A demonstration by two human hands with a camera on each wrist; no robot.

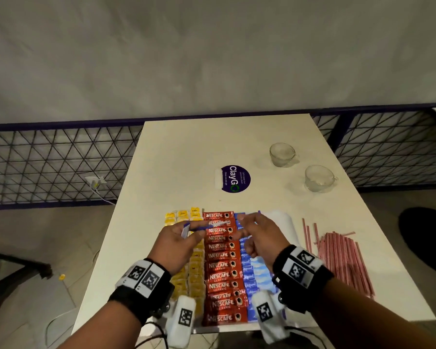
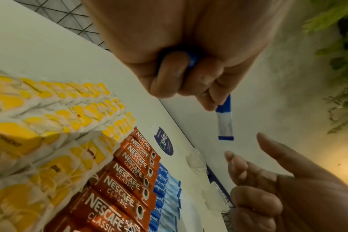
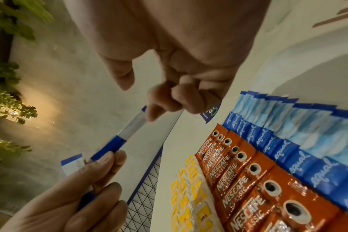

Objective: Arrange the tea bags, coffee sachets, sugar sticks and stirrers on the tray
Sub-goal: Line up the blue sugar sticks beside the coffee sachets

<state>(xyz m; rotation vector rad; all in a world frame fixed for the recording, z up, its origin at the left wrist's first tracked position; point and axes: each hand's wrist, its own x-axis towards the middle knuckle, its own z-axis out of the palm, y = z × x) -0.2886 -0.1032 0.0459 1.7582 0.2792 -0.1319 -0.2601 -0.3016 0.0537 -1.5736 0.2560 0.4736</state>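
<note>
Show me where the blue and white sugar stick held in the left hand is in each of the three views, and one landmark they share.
Head view: the sugar stick is at centre, above the red coffee sachets, pinched by the left hand.
Left wrist view: right of centre, hanging below the fingers; stick at.
Right wrist view: left of centre, reaching toward the right hand.
Shared landmark: the round purple ClayGo sticker.

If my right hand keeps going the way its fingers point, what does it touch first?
Most likely the blue sugar stick held in the left hand; the right hand has a fingertip at or almost on its free end, though depth is unclear.
</note>
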